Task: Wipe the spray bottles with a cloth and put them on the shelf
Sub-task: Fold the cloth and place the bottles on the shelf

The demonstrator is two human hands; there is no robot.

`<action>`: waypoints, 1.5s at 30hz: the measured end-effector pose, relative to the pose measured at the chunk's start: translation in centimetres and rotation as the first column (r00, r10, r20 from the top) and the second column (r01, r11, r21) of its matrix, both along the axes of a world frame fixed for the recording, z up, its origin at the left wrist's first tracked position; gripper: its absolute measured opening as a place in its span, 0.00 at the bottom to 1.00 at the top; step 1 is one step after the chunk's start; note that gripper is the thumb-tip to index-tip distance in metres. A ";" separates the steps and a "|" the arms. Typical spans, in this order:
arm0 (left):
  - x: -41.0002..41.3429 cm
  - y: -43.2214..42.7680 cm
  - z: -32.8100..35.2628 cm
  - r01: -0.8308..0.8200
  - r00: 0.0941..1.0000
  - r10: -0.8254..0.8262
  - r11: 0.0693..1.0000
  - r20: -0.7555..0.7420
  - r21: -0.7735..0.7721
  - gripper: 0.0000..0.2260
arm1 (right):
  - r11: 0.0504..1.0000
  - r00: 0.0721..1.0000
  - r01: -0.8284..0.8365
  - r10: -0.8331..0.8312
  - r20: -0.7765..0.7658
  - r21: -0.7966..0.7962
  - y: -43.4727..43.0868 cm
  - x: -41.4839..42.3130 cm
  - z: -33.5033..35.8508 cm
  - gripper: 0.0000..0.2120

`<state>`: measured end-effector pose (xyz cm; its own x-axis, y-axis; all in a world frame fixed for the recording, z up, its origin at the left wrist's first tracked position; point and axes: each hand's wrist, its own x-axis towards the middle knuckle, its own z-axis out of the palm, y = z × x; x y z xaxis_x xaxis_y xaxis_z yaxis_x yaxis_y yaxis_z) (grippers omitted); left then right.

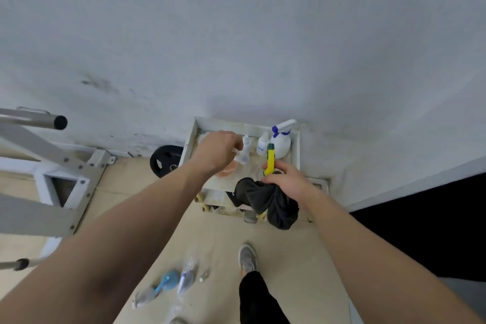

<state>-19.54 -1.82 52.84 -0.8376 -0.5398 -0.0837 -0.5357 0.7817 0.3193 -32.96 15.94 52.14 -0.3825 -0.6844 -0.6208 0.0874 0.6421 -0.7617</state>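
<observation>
A white shelf [190, 144] stands against the wall, seen from above. On its top stand a white spray bottle with a blue collar [282, 139], a small white bottle [262, 145] and a small clear bottle [244, 153]. My left hand [217, 151] reaches over the shelf, its fingers curled at the clear bottle; the grip itself is hidden. My right hand [288, 179] holds a yellow spray bottle with a green cap [269, 159] together with a dark cloth [265, 200], which hangs below the hand. Several more spray bottles [168, 284] lie on the floor.
A black weight plate [164, 162] leans by the shelf's left side. Grey metal gym frame bars [39, 166] fill the left. My foot in a grey shoe [247, 258] stands on the beige floor. A pinkish object [226, 168] lies on the shelf top.
</observation>
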 end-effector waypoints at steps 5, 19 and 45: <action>-1.9 -1.4 -2.8 0.072 0.993 -0.068 0.997 0.099 -0.038 0.11 | 0.994 0.995 -0.095 0.096 -0.021 0.047 -2.1 -2.7 -1.7 0.10; -3.3 -4.3 -6.8 0.194 0.936 -0.136 0.969 0.324 -0.154 0.14 | 0.988 0.991 -0.137 0.136 0.019 0.071 -5.9 -4.5 -3.9 0.11; -6.4 -0.9 -4.6 0.571 0.737 -0.335 0.774 0.587 -0.276 0.07 | 0.999 0.999 -0.038 0.039 -0.010 0.020 -5.1 -5.4 -5.1 0.26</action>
<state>-25.98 -2.73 48.20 -0.8955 -0.1820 -0.4062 -0.0643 0.9559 -0.2866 -38.40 10.88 47.09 -0.3628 -0.6864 -0.6303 0.0541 0.6597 -0.7496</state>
